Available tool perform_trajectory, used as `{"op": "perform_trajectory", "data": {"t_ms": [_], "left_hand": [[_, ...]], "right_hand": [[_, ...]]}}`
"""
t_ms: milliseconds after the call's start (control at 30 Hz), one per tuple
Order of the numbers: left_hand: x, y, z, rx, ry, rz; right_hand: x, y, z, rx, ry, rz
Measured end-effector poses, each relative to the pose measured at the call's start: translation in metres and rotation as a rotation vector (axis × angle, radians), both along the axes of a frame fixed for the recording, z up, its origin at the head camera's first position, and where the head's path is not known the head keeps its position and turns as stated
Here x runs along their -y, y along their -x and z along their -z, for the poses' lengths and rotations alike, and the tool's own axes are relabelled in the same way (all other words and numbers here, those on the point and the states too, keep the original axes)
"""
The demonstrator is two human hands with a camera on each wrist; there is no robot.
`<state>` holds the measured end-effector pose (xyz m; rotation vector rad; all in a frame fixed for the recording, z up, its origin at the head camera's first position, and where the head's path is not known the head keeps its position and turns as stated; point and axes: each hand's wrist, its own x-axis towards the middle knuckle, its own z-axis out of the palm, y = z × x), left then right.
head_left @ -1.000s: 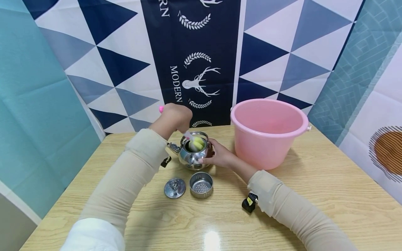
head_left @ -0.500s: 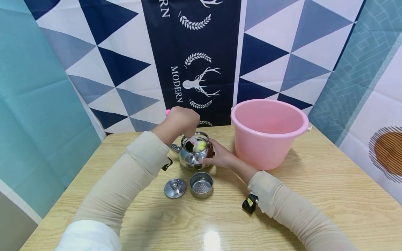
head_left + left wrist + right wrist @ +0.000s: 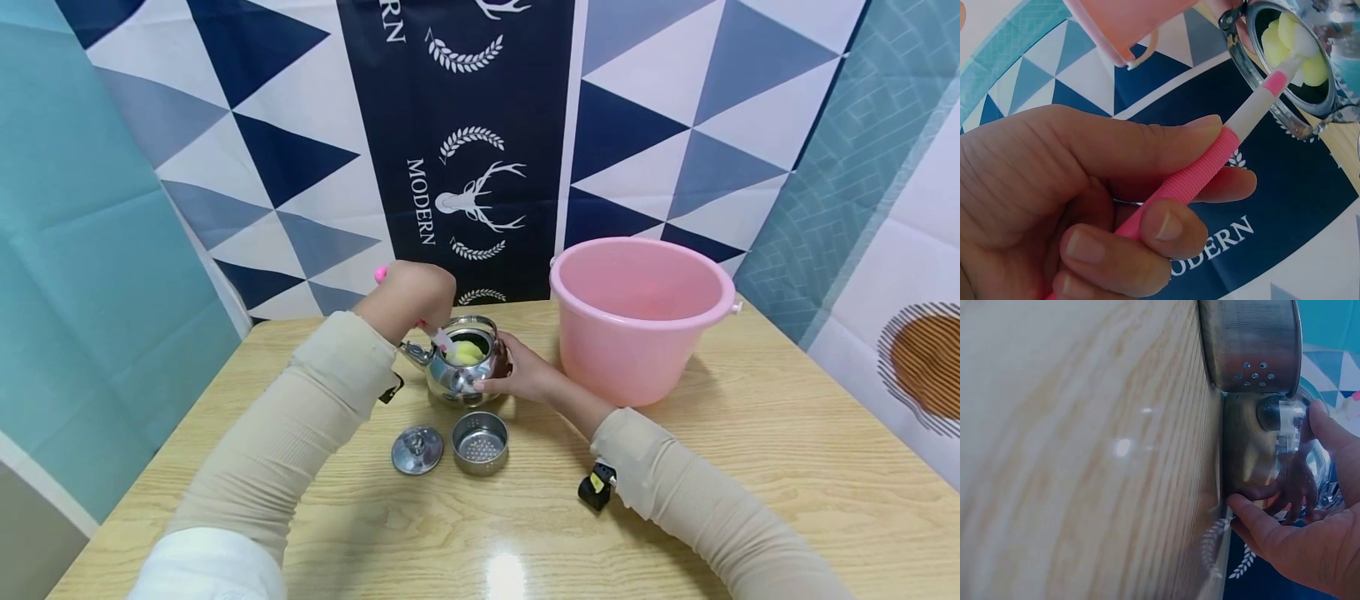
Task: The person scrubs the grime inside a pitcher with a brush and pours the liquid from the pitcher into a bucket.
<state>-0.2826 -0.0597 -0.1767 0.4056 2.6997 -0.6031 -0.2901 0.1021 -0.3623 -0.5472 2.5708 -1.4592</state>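
In the head view, my left hand [image 3: 420, 292] grips a sponge bottle brush [image 3: 1205, 167] with a pink and white handle. Thumb and curled fingers wrap its ribbed pink grip in the left wrist view. The yellow and white sponge head [image 3: 468, 353] is inside the mouth of a shiny steel kettle [image 3: 448, 385], whose spout points left and whose handle stands up. My right hand [image 3: 525, 372] holds the kettle's right side, thumb in front and fingers around behind, as the right wrist view also shows. The sponge's lower part is hidden in the kettle.
A steel strainer basket [image 3: 481, 468] and the kettle's lid [image 3: 417, 454] lie in front of the kettle on the wooden table [image 3: 585, 550]. A large pink bucket [image 3: 630, 367] stands at the back right. A patterned cloth [image 3: 300, 108] hangs behind the table.
My left hand moved right and slightly down, then back left, tilting the brush. The sponge head shifted about and now sits lower in the kettle. My right hand and the kettle stayed put.
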Motion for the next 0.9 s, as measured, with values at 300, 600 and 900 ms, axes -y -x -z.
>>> {"op": "perform_trajectory", "data": {"t_ms": [300, 600, 900], "left_hand": [[0.005, 0.008, -0.001, -0.008, 0.049, -0.015], [0.006, 0.011, 0.003, -0.138, 0.015, 0.053], [0.006, 0.017, 0.005, -0.195, -0.022, 0.126]], "right_hand": [[0.0, 0.001, 0.002, 0.0, 0.036, -0.003], [-0.002, 0.0, 0.0, 0.01, 0.0, 0.008], [-0.002, -0.003, -0.001, 0.005, 0.004, -0.014]]}}
